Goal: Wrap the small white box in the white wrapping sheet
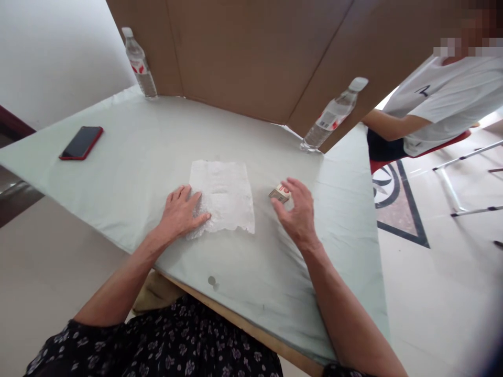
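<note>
A white paper tissue (226, 193) lies spread flat in the middle of the pale green table (129, 167). My left hand (181, 212) rests flat on the tissue's near left corner, fingers stretched out. To the right, my right hand (296, 209) curls its fingers around a small folded packet with red print (280, 193) that sits on the table; the fingertips touch it.
A red phone (81, 142) lies at the far left. Two water bottles (138, 63) (332, 115) stand against a cardboard screen (251, 52) at the back. Another person in a white shirt (444, 99) sits at the right, beyond the table edge.
</note>
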Motion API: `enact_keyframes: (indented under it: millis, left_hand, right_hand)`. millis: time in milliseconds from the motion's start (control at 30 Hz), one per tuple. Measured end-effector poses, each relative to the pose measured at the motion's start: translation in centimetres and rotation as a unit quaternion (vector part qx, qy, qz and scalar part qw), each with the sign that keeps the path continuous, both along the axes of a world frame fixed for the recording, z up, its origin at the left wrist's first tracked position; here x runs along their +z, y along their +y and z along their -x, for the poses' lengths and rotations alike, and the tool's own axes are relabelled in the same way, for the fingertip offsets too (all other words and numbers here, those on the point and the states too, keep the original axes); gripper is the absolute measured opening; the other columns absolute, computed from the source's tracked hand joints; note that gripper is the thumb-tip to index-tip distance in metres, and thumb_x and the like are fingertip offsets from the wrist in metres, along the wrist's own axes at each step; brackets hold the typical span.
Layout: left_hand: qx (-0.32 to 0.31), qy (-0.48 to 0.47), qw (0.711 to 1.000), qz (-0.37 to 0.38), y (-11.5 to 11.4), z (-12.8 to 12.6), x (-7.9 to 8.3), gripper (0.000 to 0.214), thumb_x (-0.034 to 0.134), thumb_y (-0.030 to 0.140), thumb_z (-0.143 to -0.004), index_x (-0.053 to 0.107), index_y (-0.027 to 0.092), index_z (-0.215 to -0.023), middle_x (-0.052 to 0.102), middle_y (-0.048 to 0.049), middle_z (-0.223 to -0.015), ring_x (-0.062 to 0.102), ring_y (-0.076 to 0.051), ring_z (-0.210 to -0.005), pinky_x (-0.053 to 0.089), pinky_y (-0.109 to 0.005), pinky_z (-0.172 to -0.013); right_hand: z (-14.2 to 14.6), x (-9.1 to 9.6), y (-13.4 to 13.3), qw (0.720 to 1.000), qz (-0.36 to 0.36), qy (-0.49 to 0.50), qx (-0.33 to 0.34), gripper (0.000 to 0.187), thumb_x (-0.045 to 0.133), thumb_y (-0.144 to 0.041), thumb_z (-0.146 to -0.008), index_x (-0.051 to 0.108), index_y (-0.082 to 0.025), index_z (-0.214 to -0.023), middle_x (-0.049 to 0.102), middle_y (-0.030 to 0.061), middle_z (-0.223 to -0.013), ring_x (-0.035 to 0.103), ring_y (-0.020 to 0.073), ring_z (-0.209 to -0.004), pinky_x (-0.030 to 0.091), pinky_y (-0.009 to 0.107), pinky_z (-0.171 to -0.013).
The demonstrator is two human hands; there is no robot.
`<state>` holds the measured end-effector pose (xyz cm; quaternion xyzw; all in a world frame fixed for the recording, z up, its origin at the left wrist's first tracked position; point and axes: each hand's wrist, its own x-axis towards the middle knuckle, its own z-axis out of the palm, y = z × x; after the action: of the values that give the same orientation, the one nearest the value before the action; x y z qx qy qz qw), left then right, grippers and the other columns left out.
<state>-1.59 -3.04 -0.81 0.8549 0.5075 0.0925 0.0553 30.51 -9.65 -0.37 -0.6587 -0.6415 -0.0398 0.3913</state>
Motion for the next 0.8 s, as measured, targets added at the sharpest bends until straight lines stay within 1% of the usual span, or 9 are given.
enact_keyframes:
  millis: [100, 233, 333, 400, 500, 567, 667, 733, 800]
  left_hand:
    - [-0.002, -0.014, 1.0, -0.016, 0.7, 0.1, 0.4, 0.062, 0.064, 0.049, -0.085, 0.057, 0.015, -0.137, 0.043, -0.0244, -0.155, 0.037, -0.046, -0.145, 0.033, -0.063, -0.115]
    - [-0.066, -0.047, 0.996, -0.035, 0.5, -0.2, 0.8, 0.054, 0.061, 0.04, -0.088, 0.058, 0.015, -0.135, 0.044, -0.0216, -0.156, 0.037, -0.039, -0.148, 0.033, -0.056, -0.119]
    - [-0.106, -0.05, 0.993, -0.004, 0.2, -0.4, 0.4, 0.053, 0.061, 0.042, -0.089, 0.059, 0.015, -0.134, 0.053, -0.0185, -0.151, 0.044, -0.036, -0.144, 0.036, -0.053, -0.117]
    - [-0.108, -0.055, 0.993, 0.012, 0.2, -0.4, -0.2, 0.058, 0.064, 0.045, -0.087, 0.058, 0.015, -0.135, 0.054, -0.0178, -0.15, 0.046, -0.036, -0.142, 0.037, -0.053, -0.116]
    - [-0.1, -0.07, 0.992, 0.014, 0.3, -0.1, -0.9, 0.065, 0.066, 0.049, -0.084, 0.055, 0.014, -0.138, 0.052, -0.0184, -0.152, 0.044, -0.037, -0.144, 0.035, -0.054, -0.118]
    - [-0.101, -0.075, 0.992, 0.016, 0.3, 0.0, -1.1, 0.069, 0.066, 0.05, -0.084, 0.053, 0.013, -0.14, 0.051, -0.0191, -0.153, 0.043, -0.037, -0.145, 0.034, -0.054, -0.118]
    - [-0.105, -0.081, 0.991, 0.02, 0.2, 0.0, -1.1, 0.071, 0.066, 0.051, -0.083, 0.052, 0.013, -0.142, 0.051, -0.0192, -0.153, 0.042, -0.037, -0.145, 0.034, -0.054, -0.118]
    - [-0.105, -0.088, 0.99, 0.018, 0.2, 0.0, -1.1, 0.07, 0.065, 0.05, -0.083, 0.052, 0.015, -0.142, 0.051, -0.0187, -0.153, 0.043, -0.037, -0.144, 0.033, -0.055, -0.118]
    - [-0.104, -0.1, 0.989, 0.011, 0.2, 0.1, -1.3, 0.069, 0.065, 0.05, -0.083, 0.052, 0.017, -0.142, 0.052, -0.0181, -0.152, 0.044, -0.037, -0.143, 0.034, -0.055, -0.117]
  right_hand:
    - [3.3, 0.6, -0.5, 0.994, 0.027, -0.037, 0.103, 0.041, 0.063, -0.035, -0.091, 0.062, -0.02, -0.129, 0.062, 0.0163, -0.14, 0.057, 0.0319, -0.131, 0.042, 0.053, -0.111]
    - [5.7, -0.1, -0.7, 0.969, 0.138, -0.085, 0.185, 0.044, 0.07, -0.035, -0.086, 0.065, -0.017, -0.127, 0.063, 0.0176, -0.14, 0.058, 0.0351, -0.13, 0.047, 0.053, -0.104]
    - [5.7, -0.8, -0.8, 0.956, 0.185, -0.094, 0.208, 0.045, 0.073, -0.036, -0.086, 0.066, -0.018, -0.126, 0.064, 0.0164, -0.14, 0.058, 0.0344, -0.131, 0.046, 0.053, -0.105]
    - [5.3, -1.1, -0.9, 0.956, 0.188, -0.088, 0.209, 0.045, 0.072, -0.038, -0.087, 0.065, -0.02, -0.127, 0.064, 0.0151, -0.141, 0.057, 0.0329, -0.132, 0.045, 0.053, -0.106]
    - [4.9, -1.5, -1.1, 0.959, 0.167, -0.074, 0.218, 0.042, 0.071, -0.038, -0.087, 0.066, -0.021, -0.125, 0.065, 0.0143, -0.139, 0.059, 0.032, -0.131, 0.046, 0.052, -0.105]
    - [4.6, -1.7, -1.2, 0.969, 0.125, -0.051, 0.207, 0.033, 0.069, -0.036, -0.088, 0.069, -0.022, -0.119, 0.069, 0.0137, -0.133, 0.063, 0.0307, -0.125, 0.048, 0.051, -0.103]
    - [3.8, -1.3, -1.2, 0.992, 0.022, -0.01, 0.126, 0.018, 0.063, -0.03, -0.091, 0.07, -0.024, -0.107, 0.072, 0.0117, -0.123, 0.066, 0.0283, -0.117, 0.048, 0.05, -0.103]
    - [2.8, -0.9, -1.0, 0.998, -0.041, 0.01, 0.051, 0.019, 0.061, -0.027, -0.091, 0.068, -0.024, -0.109, 0.07, 0.0118, -0.125, 0.063, 0.0289, -0.121, 0.045, 0.053, -0.107]
    - [1.4, -0.8, -0.6, 0.997, -0.071, 0.028, -0.015, 0.029, 0.061, -0.029, -0.09, 0.064, -0.024, -0.118, 0.064, 0.014, -0.133, 0.056, 0.0312, -0.13, 0.04, 0.057, -0.111]
